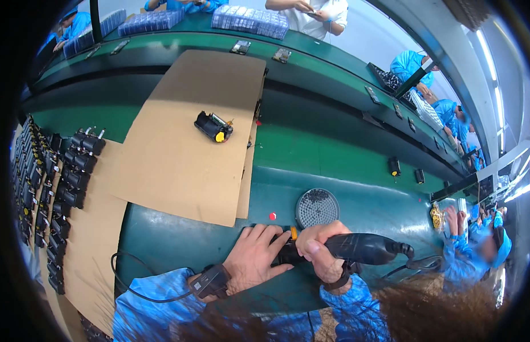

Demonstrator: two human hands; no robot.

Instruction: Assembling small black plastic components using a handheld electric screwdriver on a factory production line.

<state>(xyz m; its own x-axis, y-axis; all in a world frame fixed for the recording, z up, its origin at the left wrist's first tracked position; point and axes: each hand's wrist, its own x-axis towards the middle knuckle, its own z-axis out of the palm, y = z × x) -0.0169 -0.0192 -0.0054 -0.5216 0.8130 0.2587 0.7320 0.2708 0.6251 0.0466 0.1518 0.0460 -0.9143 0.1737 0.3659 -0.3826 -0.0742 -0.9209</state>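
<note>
My right hand point(325, 251) is wrapped round a black electric screwdriver point(364, 249), which lies nearly level with its cable running off to the right. Its tip points left, at a black plastic housing point(286, 254) on the green bench. My left hand point(253, 257) bears down on that housing, fingers over its left side and thumb along the near side. An orange tab point(294, 232) sticks up from the housing's far edge. Most of the housing and the screwdriver's tip are hidden by my hands. Just beyond my right hand sits a round grey dish point(335, 215) with small dark pieces in it.
Cardboard sheets point(179, 171) cover the bench ahead, with a black unit with a yellow spot point(213, 126) on top. Rows of black units point(59, 228) stand at left. A red dot point(272, 216) lies nearby. Co-workers in blue point(470, 256) sit along the green line point(327, 62).
</note>
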